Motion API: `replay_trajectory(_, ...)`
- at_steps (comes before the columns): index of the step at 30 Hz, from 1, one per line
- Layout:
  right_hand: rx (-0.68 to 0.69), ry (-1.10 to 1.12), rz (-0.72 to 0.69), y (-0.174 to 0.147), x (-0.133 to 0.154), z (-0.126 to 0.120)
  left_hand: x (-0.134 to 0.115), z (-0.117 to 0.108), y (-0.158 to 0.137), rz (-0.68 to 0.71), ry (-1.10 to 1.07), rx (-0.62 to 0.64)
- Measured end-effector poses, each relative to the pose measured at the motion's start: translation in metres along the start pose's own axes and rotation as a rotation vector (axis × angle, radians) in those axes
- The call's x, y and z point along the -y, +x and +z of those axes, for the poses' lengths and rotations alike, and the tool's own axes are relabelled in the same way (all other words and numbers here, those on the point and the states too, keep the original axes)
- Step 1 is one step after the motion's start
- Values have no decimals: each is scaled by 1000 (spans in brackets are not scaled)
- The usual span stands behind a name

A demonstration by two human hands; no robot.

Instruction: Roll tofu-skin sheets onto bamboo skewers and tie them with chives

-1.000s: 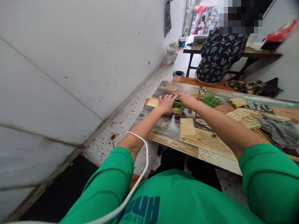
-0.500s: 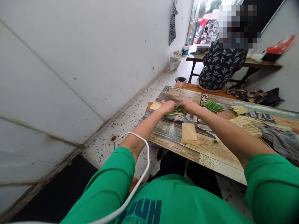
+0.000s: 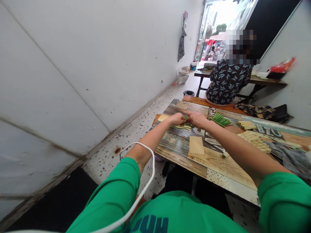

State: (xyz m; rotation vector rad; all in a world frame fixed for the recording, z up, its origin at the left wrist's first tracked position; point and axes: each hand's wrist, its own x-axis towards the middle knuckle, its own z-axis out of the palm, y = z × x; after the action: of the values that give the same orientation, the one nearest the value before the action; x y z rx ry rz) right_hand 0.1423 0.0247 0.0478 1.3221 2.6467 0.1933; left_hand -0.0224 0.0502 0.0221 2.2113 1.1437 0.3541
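At the far left of the table, my left hand is closed with its fingertips pinched on green chives. My right hand meets it from the right, fingers also bent onto the chives; the grip itself is partly hidden. Pale chive stems lie just below the hands. Beside my left hand are pale yellow sheets, like tofu skin. A single sheet lies flat nearer me. To the right sit a bundle of cut chives and a stack of small rolls.
Skewered rolls and a grey cloth occupy the table's right side, with one loose roll near the front. A white cable loops over my left arm. A person sits on the bench beyond.
The whole view has tilted up a little, so the scene sits lower. My hands stay together over the chives, with small finger movements only.
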Motion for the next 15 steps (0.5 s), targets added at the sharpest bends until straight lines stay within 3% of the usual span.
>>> replay_trajectory(6,10,86,78,-4,-2,1,-7,4,-6,44,65,-124)
replay_trajectory(15,-39,118,67,-16,-3,0,-46,7,-13,-49,354,-58)
